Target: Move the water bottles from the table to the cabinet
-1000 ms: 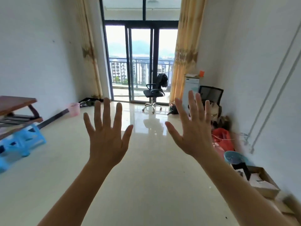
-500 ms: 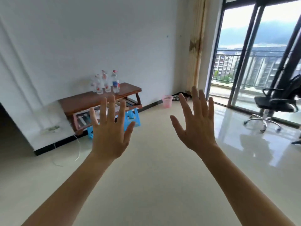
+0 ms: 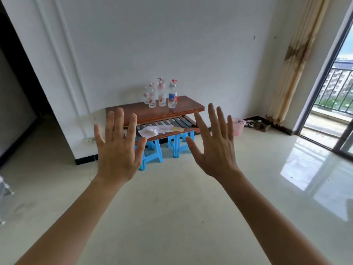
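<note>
Several clear water bottles (image 3: 161, 95) with red caps stand upright in a cluster on the brown wooden table (image 3: 145, 112) against the white wall; one bottle (image 3: 172, 96) has a blue label. My left hand (image 3: 119, 146) and my right hand (image 3: 214, 144) are raised in front of me with fingers spread, backs toward the camera, holding nothing. Both hands are well short of the table, across open floor. No cabinet is in sight.
Under the table top is a slatted shelf with white cloth or paper (image 3: 152, 130), resting on blue plastic stools (image 3: 152, 152). A pink basket (image 3: 237, 126) stands right of the table. A dark doorway (image 3: 17, 96) is at left, a glass balcony door (image 3: 332, 96) at right.
The view has swung left from the balcony door to face the table, which now sits centred ahead. Both hands stay raised and spread as before.
</note>
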Motion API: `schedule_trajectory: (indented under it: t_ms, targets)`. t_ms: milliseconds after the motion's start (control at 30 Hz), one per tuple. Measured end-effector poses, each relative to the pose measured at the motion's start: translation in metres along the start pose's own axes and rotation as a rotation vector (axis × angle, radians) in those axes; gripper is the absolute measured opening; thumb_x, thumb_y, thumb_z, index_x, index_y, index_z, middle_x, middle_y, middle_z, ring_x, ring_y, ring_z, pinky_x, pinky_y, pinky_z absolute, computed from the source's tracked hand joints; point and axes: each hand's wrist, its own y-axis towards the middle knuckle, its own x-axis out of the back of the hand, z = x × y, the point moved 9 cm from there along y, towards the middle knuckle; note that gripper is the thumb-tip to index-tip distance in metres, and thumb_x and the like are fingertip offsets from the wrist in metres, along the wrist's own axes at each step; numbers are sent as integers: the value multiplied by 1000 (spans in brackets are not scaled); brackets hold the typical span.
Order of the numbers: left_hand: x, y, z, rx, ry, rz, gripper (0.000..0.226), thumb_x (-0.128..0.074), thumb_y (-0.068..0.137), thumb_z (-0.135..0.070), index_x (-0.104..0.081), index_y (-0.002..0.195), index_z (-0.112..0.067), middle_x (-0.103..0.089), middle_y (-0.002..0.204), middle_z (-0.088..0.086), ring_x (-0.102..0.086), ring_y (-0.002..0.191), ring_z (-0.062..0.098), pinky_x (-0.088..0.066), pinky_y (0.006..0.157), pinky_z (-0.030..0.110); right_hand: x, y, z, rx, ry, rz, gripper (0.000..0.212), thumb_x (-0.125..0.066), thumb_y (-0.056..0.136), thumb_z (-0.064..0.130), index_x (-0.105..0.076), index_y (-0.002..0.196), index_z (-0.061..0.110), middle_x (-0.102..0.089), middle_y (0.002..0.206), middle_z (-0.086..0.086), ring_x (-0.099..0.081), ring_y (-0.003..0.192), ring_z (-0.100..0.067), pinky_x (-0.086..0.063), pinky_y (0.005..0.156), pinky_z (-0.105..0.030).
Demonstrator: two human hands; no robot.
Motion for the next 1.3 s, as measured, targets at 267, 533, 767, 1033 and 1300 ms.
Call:
schedule_trajectory:
  t_ms: [267,533,767,1033,1300]
  targets:
    - [-170,118,16,47,-10,50,69,-33,102,-54,-24,159,-15,-13,167,18,-11,154,38,-12,117,70,-144,103,-81,46,-65,9,69,-41,104,55,-21,162,26,-9,171,-16,-6,158,-36,-9,126,-59]
    - [-313,228,6,16,-1,140,76,-21,100,-66,-24,160,-19,-12,167,18,-10,154,41,-5,117,70,-267,172,-177,-16,-114,60,70,-41,103,61,-20,163,30,-5,171,-18,-2,158,-39,-4,126,-59]
    - [-463,325,-11,-1,3,176,74,-20,101,-62,-17,161,-19,-8,168,17,-8,154,39,-9,116,72,-404,244,-276,-31,-63,68,78,-37,101,66,-6,164,31,7,171,-15,8,158,-36,0,127,-57]
    - [-621,448,2,84,75,290,75,-12,102,-62,-23,160,-15,-16,166,19,-17,152,42,-15,115,73,-569,387,-376,-6,30,161,80,-29,101,69,-7,165,26,9,171,-14,9,158,-36,-1,127,-57]
    - [-749,494,93,200,3,383,75,-12,103,-61,-20,160,-13,-14,166,20,-18,152,42,-25,112,73,-732,477,-367,57,105,240,78,-31,102,66,-2,165,29,10,171,-13,7,158,-35,-4,126,-60]
